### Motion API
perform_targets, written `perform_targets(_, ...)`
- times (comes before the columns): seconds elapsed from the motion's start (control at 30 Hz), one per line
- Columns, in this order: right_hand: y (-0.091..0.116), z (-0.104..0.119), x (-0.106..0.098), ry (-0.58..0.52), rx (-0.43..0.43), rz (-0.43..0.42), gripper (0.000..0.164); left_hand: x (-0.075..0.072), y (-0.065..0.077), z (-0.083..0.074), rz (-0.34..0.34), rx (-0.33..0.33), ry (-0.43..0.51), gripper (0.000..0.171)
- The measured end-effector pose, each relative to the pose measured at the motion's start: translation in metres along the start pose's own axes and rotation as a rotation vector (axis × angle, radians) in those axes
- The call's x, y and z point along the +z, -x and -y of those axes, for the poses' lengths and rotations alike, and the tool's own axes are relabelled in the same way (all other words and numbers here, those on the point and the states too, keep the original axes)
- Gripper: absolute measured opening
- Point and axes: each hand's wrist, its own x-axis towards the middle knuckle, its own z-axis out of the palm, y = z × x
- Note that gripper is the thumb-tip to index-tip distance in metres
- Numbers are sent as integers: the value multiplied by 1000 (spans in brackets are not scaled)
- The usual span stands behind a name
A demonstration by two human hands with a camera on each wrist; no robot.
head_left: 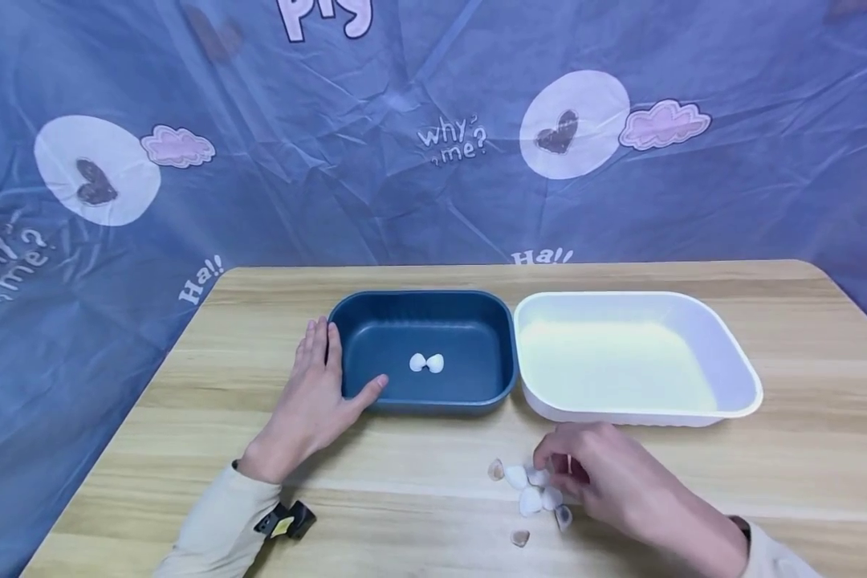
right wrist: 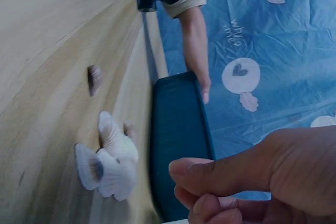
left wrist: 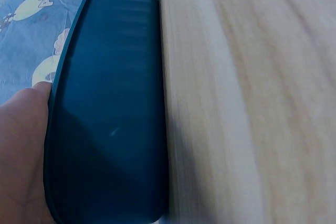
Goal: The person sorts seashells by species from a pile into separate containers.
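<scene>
My left hand (head_left: 316,393) rests against the left end of a dark blue bin (head_left: 426,405), fingers straight along its outer wall and thumb over the front rim. Two small white seashells (head_left: 427,364) lie side by side on the bin's floor. Over a loose cluster of pale seashells (head_left: 531,502) on the table hovers my right hand (head_left: 614,474), its fingers bent down at the cluster's upper edge. In the right wrist view the thumb (right wrist: 191,174) lies close over the curled fingers; whether a shell is between them is hidden.
A white bin (head_left: 621,417) stands right beside the blue one. Brownish shells lie near the cluster, one at its left (head_left: 495,470) and one in front (head_left: 520,538). Behind the wooden table (head_left: 188,449) hangs a blue printed cloth (head_left: 376,185).
</scene>
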Motion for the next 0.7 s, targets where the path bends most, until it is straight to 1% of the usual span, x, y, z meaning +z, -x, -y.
perform_targets(0.07, 0, -1, 3, 30, 29, 7, 32, 1, 0, -1, 1, 1, 2, 110)
perform_targets(0.17, -1, -2, 8, 71, 51, 19, 33, 1, 0, 0, 6, -4, 3, 110)
perform_targets(0.33, -1, -6, 17, 127, 45, 8, 42, 3, 0, 1, 1, -4, 14, 108)
perform_targets(0.47, -1, -8, 20, 156, 54, 14, 40, 5, -1, 2, -1, 3, 24, 108)
perform_targets(0.7, -1, -8, 22, 152, 75, 52, 36, 3, -1, 1, 3, 5, 5, 108)
